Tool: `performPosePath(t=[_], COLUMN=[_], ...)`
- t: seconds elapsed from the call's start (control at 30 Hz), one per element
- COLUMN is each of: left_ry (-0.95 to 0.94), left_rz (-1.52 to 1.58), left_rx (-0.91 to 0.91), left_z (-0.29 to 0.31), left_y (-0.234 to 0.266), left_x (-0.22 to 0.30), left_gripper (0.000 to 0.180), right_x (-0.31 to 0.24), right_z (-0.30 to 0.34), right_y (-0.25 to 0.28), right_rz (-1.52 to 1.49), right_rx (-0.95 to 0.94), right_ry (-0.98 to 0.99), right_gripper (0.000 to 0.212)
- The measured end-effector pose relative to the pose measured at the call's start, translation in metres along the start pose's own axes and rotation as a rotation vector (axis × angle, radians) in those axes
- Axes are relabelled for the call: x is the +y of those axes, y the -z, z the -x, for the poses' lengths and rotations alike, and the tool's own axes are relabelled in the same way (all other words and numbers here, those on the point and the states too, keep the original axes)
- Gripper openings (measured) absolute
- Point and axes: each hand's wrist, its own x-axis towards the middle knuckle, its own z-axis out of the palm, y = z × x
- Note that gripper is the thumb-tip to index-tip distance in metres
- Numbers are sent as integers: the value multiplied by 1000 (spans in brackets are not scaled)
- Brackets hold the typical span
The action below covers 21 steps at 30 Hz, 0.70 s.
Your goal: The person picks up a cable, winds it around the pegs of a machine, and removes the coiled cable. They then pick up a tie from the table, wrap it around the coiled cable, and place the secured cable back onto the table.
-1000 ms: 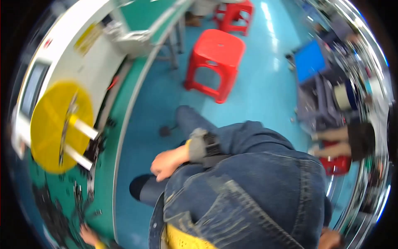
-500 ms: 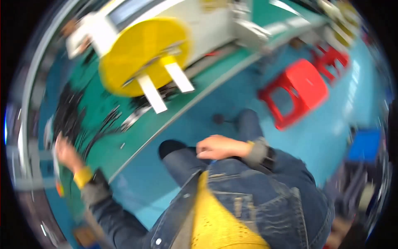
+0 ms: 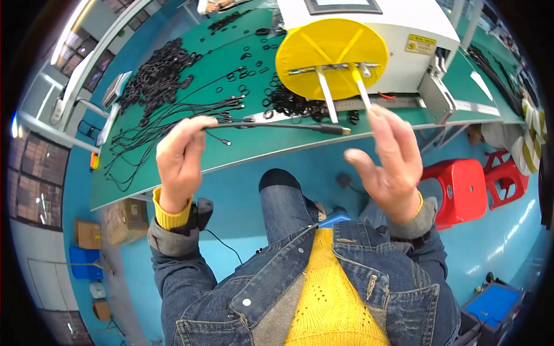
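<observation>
My left hand (image 3: 180, 161), above the table's front edge, pinches a black cable (image 3: 277, 125) with its thumb and fingers. The cable stretches to the right, and its connector end, with a metal tip, points at my right hand (image 3: 393, 167). That hand is empty, fingers apart, just below a white prong (image 3: 359, 85) of the yellow disc (image 3: 309, 52); whether a fingertip touches the prong I cannot tell. A second white prong (image 3: 325, 95) sticks out beside it. The disc sits on the front of a white machine (image 3: 398, 23).
Loose black cables (image 3: 167, 121) lie on the green table (image 3: 190, 147), with a heap of black coiled pieces (image 3: 158, 75) behind. Small black rings (image 3: 294, 102) gather under the disc. A metal bracket (image 3: 437, 95) stands at the machine's right. Red stools (image 3: 461, 193) are on the floor at right.
My left hand has come from the far left and now holds a cable. My right hand has risen from my lap to the disc's prongs. The view has swung round.
</observation>
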Motion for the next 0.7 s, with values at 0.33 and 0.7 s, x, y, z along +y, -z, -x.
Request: performPosePath(t=[0.33,0.7], left_ry=[287,582], left_rz=[359,581], left_rx=[-182,-418], left_z=[17,-22], left_y=[-41,-85], left_x=[16,14], left_gripper=[16,19], right_x=[13,54], right_z=[11,8], right_y=[13,17], right_rz=[244,382], right_rx=[3,-82], right_ry=[208,247], right_gripper=[43,38])
